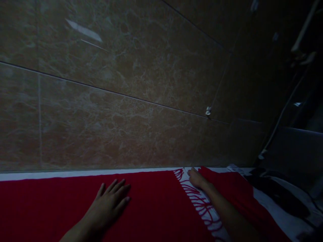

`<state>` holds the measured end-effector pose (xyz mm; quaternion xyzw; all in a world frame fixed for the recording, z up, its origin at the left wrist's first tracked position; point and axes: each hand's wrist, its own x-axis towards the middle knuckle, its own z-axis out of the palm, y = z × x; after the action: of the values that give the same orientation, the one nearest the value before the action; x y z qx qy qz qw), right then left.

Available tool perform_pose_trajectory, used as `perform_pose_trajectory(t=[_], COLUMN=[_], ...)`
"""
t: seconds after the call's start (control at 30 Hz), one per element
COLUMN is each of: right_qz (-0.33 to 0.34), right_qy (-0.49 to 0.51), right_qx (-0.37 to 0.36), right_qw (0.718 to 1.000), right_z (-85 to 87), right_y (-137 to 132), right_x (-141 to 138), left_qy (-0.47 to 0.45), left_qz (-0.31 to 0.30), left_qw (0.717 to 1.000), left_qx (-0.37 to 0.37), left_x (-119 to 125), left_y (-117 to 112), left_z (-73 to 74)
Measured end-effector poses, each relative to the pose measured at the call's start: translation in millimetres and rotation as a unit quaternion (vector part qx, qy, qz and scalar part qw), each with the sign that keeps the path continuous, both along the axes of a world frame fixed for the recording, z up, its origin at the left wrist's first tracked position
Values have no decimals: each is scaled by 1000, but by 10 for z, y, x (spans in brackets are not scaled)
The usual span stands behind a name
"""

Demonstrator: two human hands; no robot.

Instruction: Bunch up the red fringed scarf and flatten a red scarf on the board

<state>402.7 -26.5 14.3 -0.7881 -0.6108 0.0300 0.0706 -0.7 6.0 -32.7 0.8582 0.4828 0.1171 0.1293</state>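
Observation:
A red cloth (156, 205) with a fringed edge (199, 201) lies spread over a white surface at the bottom of the view. My left hand (111, 201) rests flat on the red cloth, fingers stretched out and slightly apart. My right hand (196, 178) reaches to the far end of the fringe near the white edge; its fingers look curled at the fringe, but the dim light hides whether they pinch it. A second red layer (232, 191) lies to the right of the fringe.
A brown marble-patterned tiled wall (126, 94) rises right behind the white edge (75, 173). Dark fabric (277, 191) lies at the right on white bedding. A thin cable (280, 117) runs down the dark right corner. The scene is very dim.

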Motion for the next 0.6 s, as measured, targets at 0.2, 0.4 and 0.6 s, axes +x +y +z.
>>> perform_pose_trajectory(t=[0.2,0.4,0.6], right_qz=[55,14,-4], right_qy=[18,17,21], right_qx=[2,-13,-63], right_qw=[998,1000,998], right_z=[5,88,10], right_y=[-80,-253,-543], right_x=[-156,-93,-65], left_qy=[-4,1,-7], left_qz=[-6,-2,-4], left_qw=[1000,1000,1000], left_qx=[3,-2,15], left_x=[-14,-23,-13], left_y=[-23,-20,14], left_z=[27,36,-48])
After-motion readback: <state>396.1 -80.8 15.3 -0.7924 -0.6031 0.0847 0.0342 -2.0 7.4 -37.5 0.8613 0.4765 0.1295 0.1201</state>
